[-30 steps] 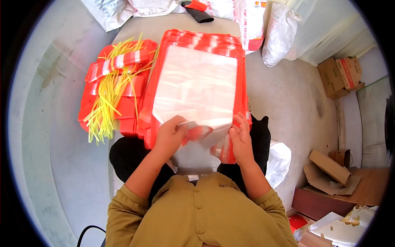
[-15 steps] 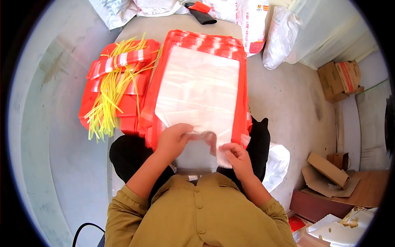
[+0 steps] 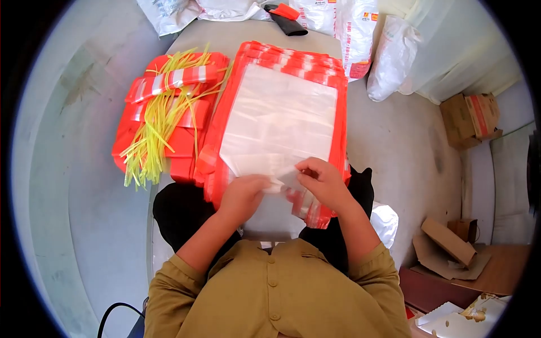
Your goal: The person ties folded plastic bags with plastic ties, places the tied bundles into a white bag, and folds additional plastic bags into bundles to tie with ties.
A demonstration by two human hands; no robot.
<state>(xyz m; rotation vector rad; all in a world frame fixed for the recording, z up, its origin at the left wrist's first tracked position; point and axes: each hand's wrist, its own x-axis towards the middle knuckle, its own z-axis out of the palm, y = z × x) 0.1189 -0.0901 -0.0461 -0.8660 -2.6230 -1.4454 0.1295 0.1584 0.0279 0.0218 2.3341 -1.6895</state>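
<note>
A white plastic bag (image 3: 282, 115) lies flat on a thick stack of red-and-clear plastic bags (image 3: 213, 169) in front of me. My left hand (image 3: 244, 194) is closed on the near left part of the white bag, its fingertips partly hidden. My right hand (image 3: 321, 179) pinches the near right corner of the same bag, lifted and folded inward close to the left fingers. Below the right hand, the lower edge of the red bags shows. Left of the stack lie folded red bags (image 3: 183, 147) with a bundle of yellow strips (image 3: 155, 132) draped over them.
White printed sacks (image 3: 356, 42) and a black-and-red item (image 3: 288, 22) line the far edge. A stuffed clear bag (image 3: 391, 59) leans at the right. Cardboard boxes (image 3: 470, 118) stand on the right, with an opened carton (image 3: 451, 248) nearer.
My right hand has moved up and inward, bringing the white bag's right corner toward my left hand. Red bag edges are now uncovered below it. The view has shifted slightly.
</note>
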